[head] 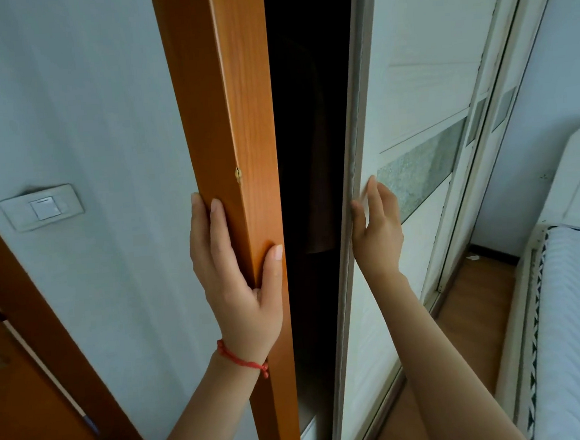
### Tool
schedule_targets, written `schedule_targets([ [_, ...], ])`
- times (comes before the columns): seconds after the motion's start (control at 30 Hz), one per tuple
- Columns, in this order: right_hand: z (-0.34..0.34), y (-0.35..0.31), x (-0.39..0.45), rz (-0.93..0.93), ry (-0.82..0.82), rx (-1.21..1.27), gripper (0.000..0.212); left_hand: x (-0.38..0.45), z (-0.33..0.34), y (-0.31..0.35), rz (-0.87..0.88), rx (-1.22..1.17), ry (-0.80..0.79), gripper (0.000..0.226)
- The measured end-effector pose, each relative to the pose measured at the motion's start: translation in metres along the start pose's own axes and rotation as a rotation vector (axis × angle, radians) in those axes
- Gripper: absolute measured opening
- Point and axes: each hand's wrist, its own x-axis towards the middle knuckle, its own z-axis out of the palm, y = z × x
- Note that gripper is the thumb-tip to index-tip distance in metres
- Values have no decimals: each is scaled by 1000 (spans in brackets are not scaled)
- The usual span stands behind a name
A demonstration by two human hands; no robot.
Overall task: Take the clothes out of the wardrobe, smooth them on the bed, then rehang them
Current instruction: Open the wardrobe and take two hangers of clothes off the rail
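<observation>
While your left hand [237, 268] curls fingers and thumb round the orange wooden wardrobe upright [232, 103], your right hand [379, 234] rests nearly straight fingers on the white sliding wardrobe door's [409, 74] left edge. Between them, the narrow dark opening [323, 320] shows a dim brown hanging garment [310, 156]. The white bed [569, 303] stands at right.

White rectangular plastic wall switch plate [41, 207] w/ one square rocker, mid left on pale blue-grey painted wall [84, 96]. Brown wooden room door [36, 392] at near left, below switch, edge running diag. Light brown wood-plank floor [472, 296] at right. Dark skirting strip [496, 251] along far wall; small white scrap [473, 258] on floor just beside it.
</observation>
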Motion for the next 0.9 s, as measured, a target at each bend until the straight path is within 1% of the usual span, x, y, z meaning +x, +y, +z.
schedule_targets([
  [0.17,4,23,17,3,-9,-29,52,-1,-1,1,-16,-9,12,59],
  [0.37,8,62,50,109,-32,-46,46,0,-2,3,-44,-27,8,58],
  [0.6,4,116,97,151,-111,-110,47,-1,-1,6,-52,29,41,61],
  [0.67,3,129,112,207,-159,-131,48,-1,-1,6,-59,24,40,63],
  [0.77,3,143,137,366,-209,-176,48,-1,0,5,-67,8,41,60],
  [0.9,-3,158,159,524,-236,-208,42,-2,0,5,-82,-17,51,57],
])
